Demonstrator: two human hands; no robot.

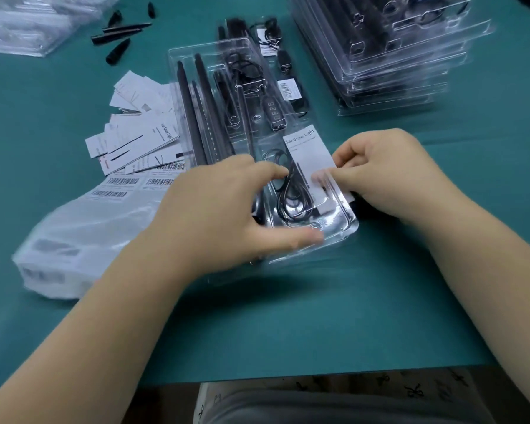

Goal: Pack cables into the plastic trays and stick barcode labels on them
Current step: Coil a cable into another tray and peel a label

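Near the tabletop's [349,316] front edge, at its middle, lies the clear plastic tray [343,221] with dark rods, a coiled cable [291,191] and a white card [311,154]. Your left hand [224,209] has a loose, half-open grip: fingers curve over the tray's near end, thumb flat along its front rim. Your right hand [389,175] has a tight grip, thumb and forefinger pinching the tray's right edge beside the card. Barcode labels [126,185] lie left of the tray; stacked filled trays [392,53] stand at the back right.
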